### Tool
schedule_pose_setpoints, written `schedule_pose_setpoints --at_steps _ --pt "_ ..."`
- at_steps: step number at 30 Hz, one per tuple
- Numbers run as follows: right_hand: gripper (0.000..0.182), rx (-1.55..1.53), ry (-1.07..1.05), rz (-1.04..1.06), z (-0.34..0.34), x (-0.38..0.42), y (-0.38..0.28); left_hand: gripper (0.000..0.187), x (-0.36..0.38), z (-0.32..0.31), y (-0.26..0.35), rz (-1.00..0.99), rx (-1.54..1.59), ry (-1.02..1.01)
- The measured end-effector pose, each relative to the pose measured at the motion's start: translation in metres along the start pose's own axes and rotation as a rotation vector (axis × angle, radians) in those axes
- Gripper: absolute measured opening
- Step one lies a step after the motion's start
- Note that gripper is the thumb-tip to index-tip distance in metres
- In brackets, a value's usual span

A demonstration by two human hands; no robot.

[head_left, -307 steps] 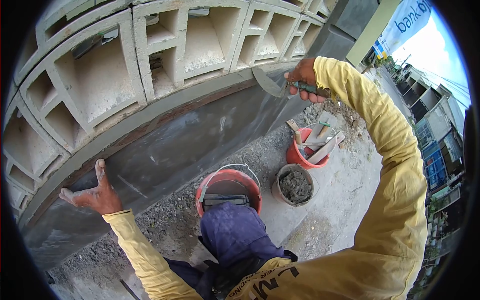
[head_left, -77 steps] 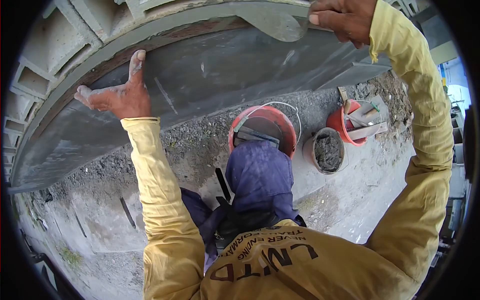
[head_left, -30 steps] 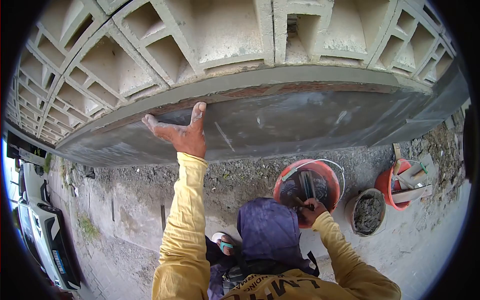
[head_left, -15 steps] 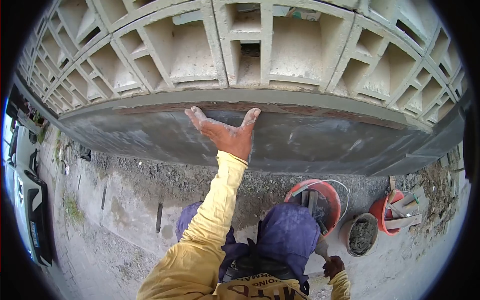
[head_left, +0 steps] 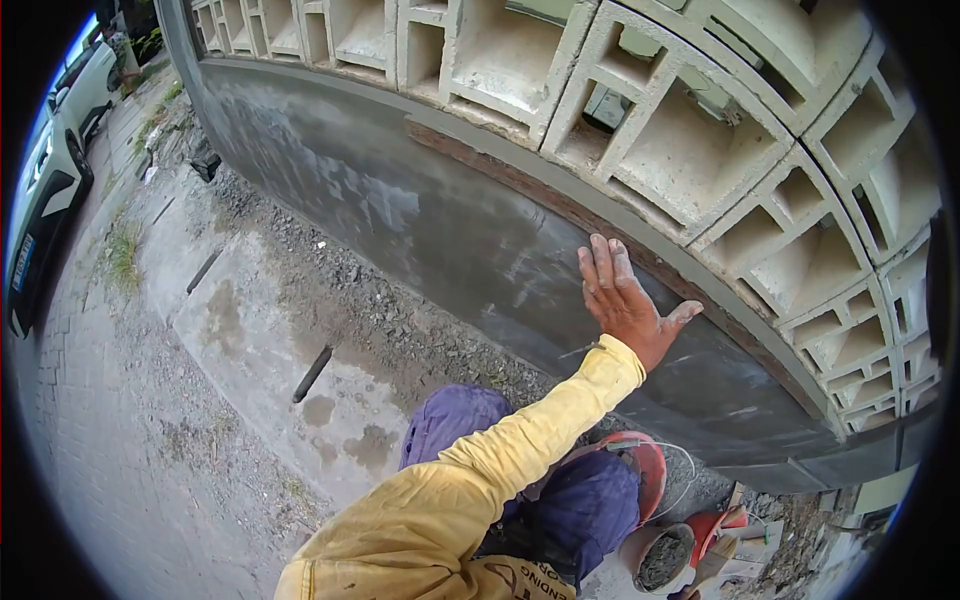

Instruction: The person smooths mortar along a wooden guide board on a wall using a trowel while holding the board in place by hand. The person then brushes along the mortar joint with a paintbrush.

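Observation:
My left hand (head_left: 630,305), dusted with cement, is open with the thumb spread away from the fingers. It lies over the grey plastered wall face (head_left: 450,235), right by the long brown wooden strip (head_left: 520,183) under the pale mortar ledge. Nothing is in its grasp. At the bottom edge of the view, only a bit of my right hand (head_left: 686,594) shows, closed around a brush (head_left: 717,562) with tan bristles. Just behind the brush stands a bucket of wet mortar (head_left: 664,562).
Pale openwork blocks (head_left: 700,150) rise above the ledge. A red bucket (head_left: 651,470) with a wire handle sits by my knee, and another red bucket (head_left: 703,527) holds tools. Rubble (head_left: 350,280) lines the wall foot. A car (head_left: 60,180) is parked at the far left.
My view has turned, so the wall now slants down to the right. My left hand has shifted right along the strip and its fingers have swung up. The brush has come up beside the mortar bucket.

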State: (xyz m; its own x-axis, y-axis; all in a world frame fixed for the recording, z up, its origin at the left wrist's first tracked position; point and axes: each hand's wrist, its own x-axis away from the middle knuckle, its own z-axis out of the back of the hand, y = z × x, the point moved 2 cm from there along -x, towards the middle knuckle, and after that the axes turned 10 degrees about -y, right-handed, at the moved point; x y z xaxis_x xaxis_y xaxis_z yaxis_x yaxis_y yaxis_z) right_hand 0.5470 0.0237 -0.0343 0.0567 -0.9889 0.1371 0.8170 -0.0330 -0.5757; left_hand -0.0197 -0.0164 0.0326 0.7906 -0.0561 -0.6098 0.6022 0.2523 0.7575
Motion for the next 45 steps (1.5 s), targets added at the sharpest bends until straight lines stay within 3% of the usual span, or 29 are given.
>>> schedule_pose_setpoints --at_steps 2,3,6,7,8,10,12,17,18,21,25,29,30,33,39,43,45 --pt "0.034 -0.062 0.187 0.679 -0.013 -0.044 -0.116 0.122 -0.001 -0.001 -0.002 0.018 0.03 0.009" --pt "0.038 0.074 0.063 0.619 -0.007 -0.04 -0.185 0.121 0.0 0.0 -0.003 0.033 0.035 -0.002" --pt "0.041 0.063 -0.007 1.015 -0.035 0.011 -0.369 0.118 0.0 0.003 -0.001 0.07 0.056 -0.025" --pt "0.04 0.141 0.013 1.244 -0.046 0.035 -0.42 0.115 0.0 0.005 0.0 0.081 0.062 -0.024" --pt "0.041 0.094 -0.079 1.275 -0.06 0.054 -0.458 0.112 0.0 0.006 0.001 0.091 0.065 -0.024" --pt "0.043 0.157 -0.092 1.612 -0.091 0.086 -0.524 0.114 0.001 0.0 -0.001 0.121 0.073 -0.004" --pt "0.045 0.167 -0.188 1.763 -0.123 0.109 -0.573 0.112 0.002 -0.007 -0.003 0.153 0.086 -0.024" --pt "0.044 0.417 -0.179 1.766 -0.183 0.146 -0.647 0.092 0.018 -0.032 -0.016 0.114 0.101 -0.22" --pt "0.043 0.457 -0.164 1.771 -0.192 0.151 -0.655 0.094 0.013 -0.025 -0.011 0.111 0.14 -0.093" --pt "0.04 0.56 -0.105 1.774 -0.21 0.161 -0.672 0.103 0.01 -0.015 -0.007 0.152 0.146 -0.17" --pt "0.04 0.681 -0.052 1.733 -0.224 0.166 -0.686 0.106 0.005 -0.006 -0.005 0.162 0.126 -0.127" --pt "0.041 0.807 0.014 1.701 -0.228 0.168 -0.683 0.101 0.01 -0.013 -0.007 0.143 0.128 -0.152" --pt "0.049 0.926 -0.091 1.595 -0.224 0.172 -0.684 0.099 0.012 -0.016 -0.008 0.141 0.122 -0.157" --pt "0.05 0.996 -0.113 1.498 -0.214 0.173 -0.676 0.1 0.016 -0.025 -0.011 0.098 0.101 -0.116" --pt "0.052 1.071 -0.07 1.423 -0.195 0.171 -0.651 0.103 0.006 -0.014 -0.007 0.166 -0.074 -0.263" --pt "0.055 1.093 -0.056 1.366 -0.177 0.158 -0.629 0.099 0.001 0.0 -0.008 0.26 0.187 -0.396" --pt "0.058 1.062 -0.017 1.376 -0.169 0.144 -0.614 0.1 0.006 -0.011 -0.006 0.207 -0.526 -0.391"
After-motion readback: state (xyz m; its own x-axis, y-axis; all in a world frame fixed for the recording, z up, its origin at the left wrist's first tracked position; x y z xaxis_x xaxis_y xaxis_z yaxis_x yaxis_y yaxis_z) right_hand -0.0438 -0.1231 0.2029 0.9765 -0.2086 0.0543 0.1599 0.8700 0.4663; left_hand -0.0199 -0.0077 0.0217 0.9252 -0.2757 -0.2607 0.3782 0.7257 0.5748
